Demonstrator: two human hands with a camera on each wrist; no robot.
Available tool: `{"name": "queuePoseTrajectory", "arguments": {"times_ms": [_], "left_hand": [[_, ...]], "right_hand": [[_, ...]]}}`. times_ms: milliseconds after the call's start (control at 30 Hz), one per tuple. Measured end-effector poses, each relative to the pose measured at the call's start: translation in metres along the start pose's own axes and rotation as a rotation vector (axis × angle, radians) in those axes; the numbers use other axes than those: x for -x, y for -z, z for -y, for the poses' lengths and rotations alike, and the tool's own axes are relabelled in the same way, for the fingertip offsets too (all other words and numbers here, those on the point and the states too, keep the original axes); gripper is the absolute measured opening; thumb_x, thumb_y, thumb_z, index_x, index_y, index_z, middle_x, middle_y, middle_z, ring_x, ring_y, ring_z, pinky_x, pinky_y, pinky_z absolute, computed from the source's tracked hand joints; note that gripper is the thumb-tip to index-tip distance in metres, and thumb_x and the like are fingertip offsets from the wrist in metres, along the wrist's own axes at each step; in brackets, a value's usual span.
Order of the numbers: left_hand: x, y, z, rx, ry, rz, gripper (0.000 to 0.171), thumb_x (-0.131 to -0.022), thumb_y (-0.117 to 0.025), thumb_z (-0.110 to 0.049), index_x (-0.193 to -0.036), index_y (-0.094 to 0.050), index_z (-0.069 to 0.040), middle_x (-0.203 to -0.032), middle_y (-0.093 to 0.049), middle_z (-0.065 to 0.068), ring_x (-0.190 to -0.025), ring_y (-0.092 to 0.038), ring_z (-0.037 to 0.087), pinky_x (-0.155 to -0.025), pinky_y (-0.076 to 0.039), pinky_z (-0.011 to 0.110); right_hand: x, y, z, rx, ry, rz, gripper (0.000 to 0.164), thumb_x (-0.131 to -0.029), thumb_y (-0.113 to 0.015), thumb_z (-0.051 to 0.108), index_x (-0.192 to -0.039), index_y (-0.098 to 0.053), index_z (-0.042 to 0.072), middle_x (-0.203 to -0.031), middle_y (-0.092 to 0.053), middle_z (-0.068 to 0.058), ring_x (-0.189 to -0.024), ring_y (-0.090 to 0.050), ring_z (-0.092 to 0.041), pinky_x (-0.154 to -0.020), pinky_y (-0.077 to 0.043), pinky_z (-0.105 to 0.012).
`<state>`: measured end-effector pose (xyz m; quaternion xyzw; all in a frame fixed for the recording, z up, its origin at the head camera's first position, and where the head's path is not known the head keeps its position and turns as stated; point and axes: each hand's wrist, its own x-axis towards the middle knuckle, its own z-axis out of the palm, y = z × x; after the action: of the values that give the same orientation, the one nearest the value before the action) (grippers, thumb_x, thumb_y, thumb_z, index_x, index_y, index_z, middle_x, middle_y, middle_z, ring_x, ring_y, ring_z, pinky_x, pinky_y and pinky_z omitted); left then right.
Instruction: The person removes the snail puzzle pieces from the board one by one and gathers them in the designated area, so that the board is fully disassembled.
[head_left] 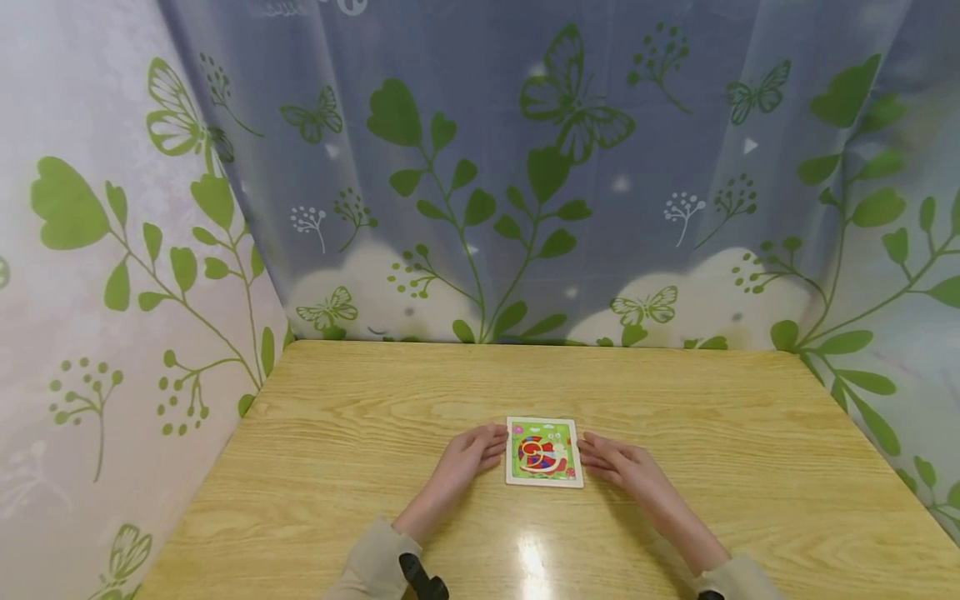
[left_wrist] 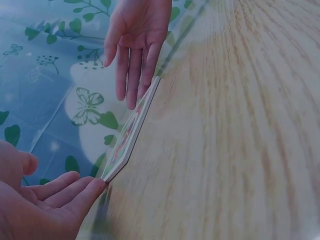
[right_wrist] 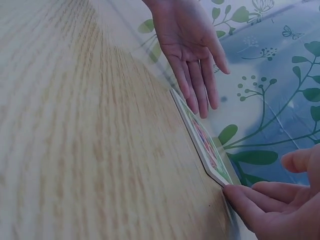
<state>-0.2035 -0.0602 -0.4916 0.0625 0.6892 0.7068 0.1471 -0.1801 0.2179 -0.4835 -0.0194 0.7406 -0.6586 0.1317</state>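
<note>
A square picture puzzle board (head_left: 544,452) with a white border and a red-shelled snail on green lies flat on the wooden table. My left hand (head_left: 471,454) is at its left edge, fingers extended and fingertips right at the border. On the opposite side, my right hand (head_left: 628,467) has its fingers stretched toward the right edge. The left wrist view has the board (left_wrist: 131,132) nearly edge-on, with the left hand's fingertips (left_wrist: 99,185) at its near corner. From the right wrist, the right hand's fingertips (right_wrist: 231,191) likewise meet the board's near edge (right_wrist: 202,142).
The wood-grained table (head_left: 360,400) extends around the board on all sides. Behind it hangs a blue-grey curtain (head_left: 465,250) printed with green leaves and butterflies. Similar pale cloth (head_left: 112,333) borders the left side, and more hangs at the right.
</note>
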Motion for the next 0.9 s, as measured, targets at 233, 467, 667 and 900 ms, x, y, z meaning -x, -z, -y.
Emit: {"name": "queuePoseTrajectory", "arguments": {"times_ms": [233,467,667,900], "left_hand": [[-0.004,0.010,-0.009,-0.039,-0.016,-0.011,0.051,-0.112,-0.037,-0.028,-0.143,-0.049,0.010,-0.143,-0.053,0.028,-0.133,-0.053,0.037,-0.109,-0.046,0.041],[-0.010,0.017,-0.018,-0.064,-0.085,-0.013,0.049,-0.112,-0.036,-0.023,-0.140,-0.049,0.015,-0.142,-0.052,0.032,-0.133,-0.051,0.043,-0.109,-0.044,0.046],[-0.014,0.018,-0.025,-0.116,-0.120,-0.009,0.050,-0.112,-0.038,-0.028,-0.142,-0.050,0.011,-0.144,-0.052,0.029,-0.133,-0.052,0.041,-0.110,-0.043,0.048],[-0.025,0.016,-0.029,-0.214,-0.192,0.029,0.050,-0.111,-0.040,-0.034,-0.142,-0.054,0.003,-0.142,-0.057,0.022,-0.129,-0.058,0.036,-0.106,-0.047,0.049]], "right_hand": [[0.009,0.006,0.009,0.202,0.149,0.010,0.053,-0.110,-0.045,0.028,-0.150,-0.042,-0.006,-0.154,-0.043,-0.023,-0.138,-0.047,-0.042,-0.108,-0.046,-0.042],[0.012,0.003,0.011,0.590,0.360,0.096,0.046,-0.109,-0.048,0.021,-0.150,-0.047,0.001,-0.152,-0.047,-0.020,-0.137,-0.046,-0.043,-0.108,-0.040,-0.060],[0.014,-0.006,0.004,0.885,0.427,0.203,0.051,-0.108,-0.049,0.029,-0.152,-0.044,0.003,-0.156,-0.040,-0.021,-0.142,-0.041,-0.041,-0.111,-0.036,-0.059],[0.018,-0.014,0.002,1.067,0.535,0.250,0.052,-0.107,-0.053,0.024,-0.153,-0.042,0.002,-0.157,-0.040,-0.019,-0.141,-0.042,-0.042,-0.109,-0.034,-0.067]]}}
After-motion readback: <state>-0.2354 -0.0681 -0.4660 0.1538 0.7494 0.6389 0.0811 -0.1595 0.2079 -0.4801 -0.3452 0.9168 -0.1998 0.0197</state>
